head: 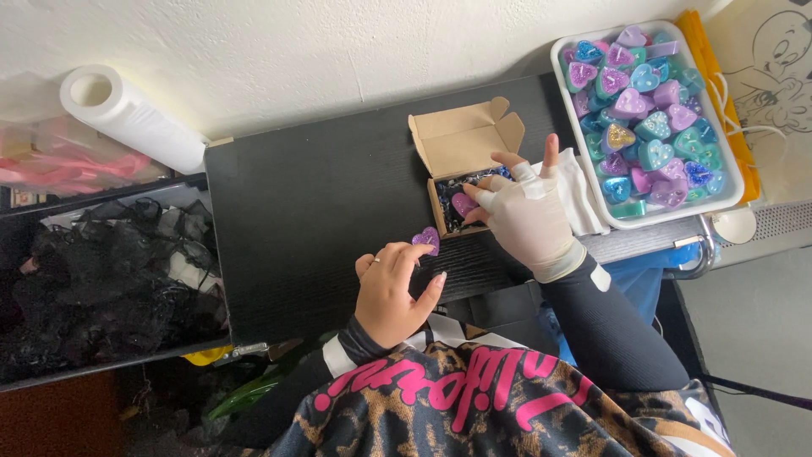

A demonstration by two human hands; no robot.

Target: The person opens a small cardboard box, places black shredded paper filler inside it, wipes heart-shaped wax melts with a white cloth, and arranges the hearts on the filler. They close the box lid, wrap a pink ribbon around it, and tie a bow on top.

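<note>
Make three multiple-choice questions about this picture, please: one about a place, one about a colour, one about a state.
1. Where does the tray of hearts stand?
A. at the far right of the table
B. on the floor
C. inside the box

2. What colour is the heart at the left hand?
A. green
B. purple
C. yellow

3. In what state is the box?
A. taped shut
C. crushed flat
B. open, flaps up

Answers:
1. A: the white tray sits at the right end of the black table, beside the wall.
2. B: the heart at the left fingertips is glittery purple.
3. B: the cardboard flaps stand open, and the right hand, in a fingerless glove, holds a pink heart over dark shredded filling.
</note>
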